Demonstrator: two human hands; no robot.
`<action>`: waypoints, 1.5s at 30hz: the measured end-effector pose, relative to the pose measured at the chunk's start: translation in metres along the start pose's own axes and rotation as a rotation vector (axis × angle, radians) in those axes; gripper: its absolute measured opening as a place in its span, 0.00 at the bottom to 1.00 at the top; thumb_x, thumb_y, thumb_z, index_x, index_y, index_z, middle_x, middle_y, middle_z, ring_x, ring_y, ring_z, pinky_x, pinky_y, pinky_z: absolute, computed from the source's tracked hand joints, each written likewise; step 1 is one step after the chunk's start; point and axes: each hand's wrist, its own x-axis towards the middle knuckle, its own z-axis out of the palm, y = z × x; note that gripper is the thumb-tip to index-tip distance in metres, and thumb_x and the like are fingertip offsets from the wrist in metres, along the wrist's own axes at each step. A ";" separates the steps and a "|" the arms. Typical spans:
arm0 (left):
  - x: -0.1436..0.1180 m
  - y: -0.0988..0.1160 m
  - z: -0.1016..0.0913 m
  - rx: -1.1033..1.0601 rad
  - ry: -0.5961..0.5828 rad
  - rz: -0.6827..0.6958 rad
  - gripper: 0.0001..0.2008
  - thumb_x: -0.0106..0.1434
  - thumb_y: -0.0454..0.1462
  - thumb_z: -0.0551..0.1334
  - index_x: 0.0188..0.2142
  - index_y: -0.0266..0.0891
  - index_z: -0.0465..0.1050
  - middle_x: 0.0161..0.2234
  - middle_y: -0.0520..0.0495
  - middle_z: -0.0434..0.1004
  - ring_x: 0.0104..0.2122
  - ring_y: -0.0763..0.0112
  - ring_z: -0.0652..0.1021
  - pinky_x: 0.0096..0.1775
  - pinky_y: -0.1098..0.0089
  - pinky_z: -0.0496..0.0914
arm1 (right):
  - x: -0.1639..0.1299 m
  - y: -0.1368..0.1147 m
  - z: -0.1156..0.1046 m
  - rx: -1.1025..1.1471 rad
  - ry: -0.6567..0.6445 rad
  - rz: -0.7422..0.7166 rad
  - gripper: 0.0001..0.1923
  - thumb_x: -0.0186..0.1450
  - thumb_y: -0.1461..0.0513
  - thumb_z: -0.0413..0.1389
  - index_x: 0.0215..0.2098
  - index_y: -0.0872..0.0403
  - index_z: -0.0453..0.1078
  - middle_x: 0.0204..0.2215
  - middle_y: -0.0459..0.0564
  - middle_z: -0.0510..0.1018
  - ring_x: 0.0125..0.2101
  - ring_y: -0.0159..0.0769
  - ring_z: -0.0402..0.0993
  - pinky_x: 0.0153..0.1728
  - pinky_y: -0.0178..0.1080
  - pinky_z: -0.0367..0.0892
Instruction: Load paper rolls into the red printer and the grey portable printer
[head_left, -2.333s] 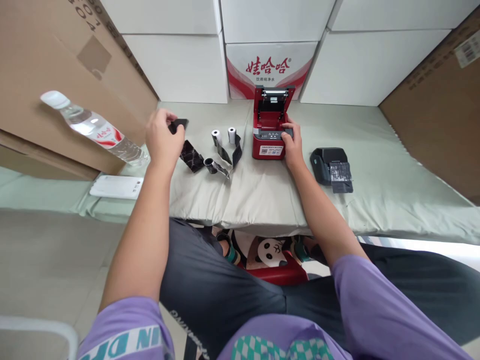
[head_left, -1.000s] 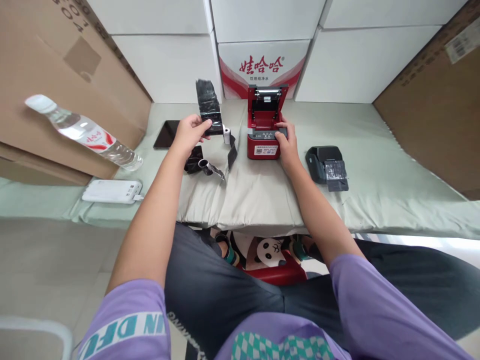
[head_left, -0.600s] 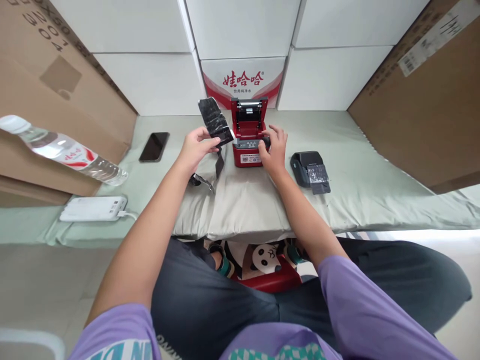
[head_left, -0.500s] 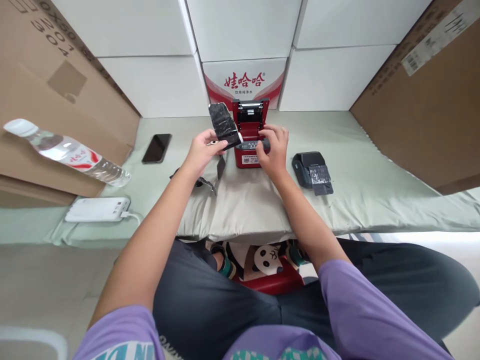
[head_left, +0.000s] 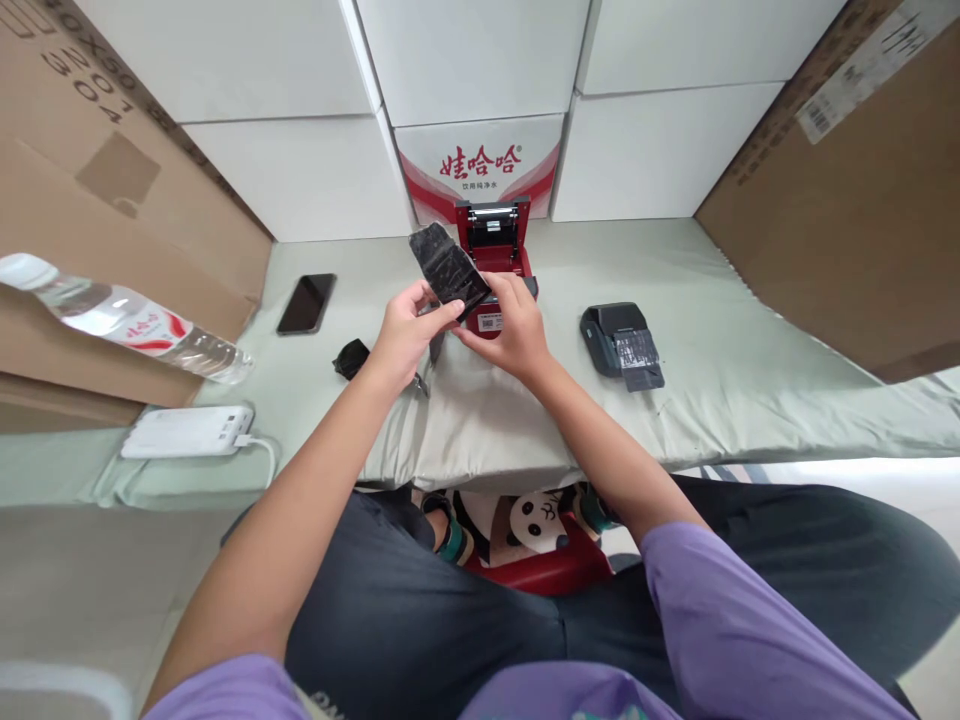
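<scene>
Black glossy paper strip (head_left: 447,270) is pinched between both hands: left hand (head_left: 405,335) and right hand (head_left: 510,330), fingers closed on it, red printer (head_left: 491,235) just beyond.

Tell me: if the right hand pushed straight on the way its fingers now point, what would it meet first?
The right hand points up-left at the black wrapped roll held by the left hand. It already seems to touch the roll's lower end; depth is unclear.
</scene>
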 end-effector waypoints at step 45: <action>-0.010 0.013 -0.008 0.068 -0.088 -0.063 0.32 0.44 0.36 0.79 0.44 0.43 0.64 0.46 0.44 0.81 0.49 0.57 0.83 0.53 0.58 0.78 | -0.002 -0.018 0.009 0.863 -0.134 0.592 0.35 0.52 0.37 0.69 0.46 0.49 0.67 0.41 0.52 0.76 0.44 0.44 0.75 0.48 0.48 0.77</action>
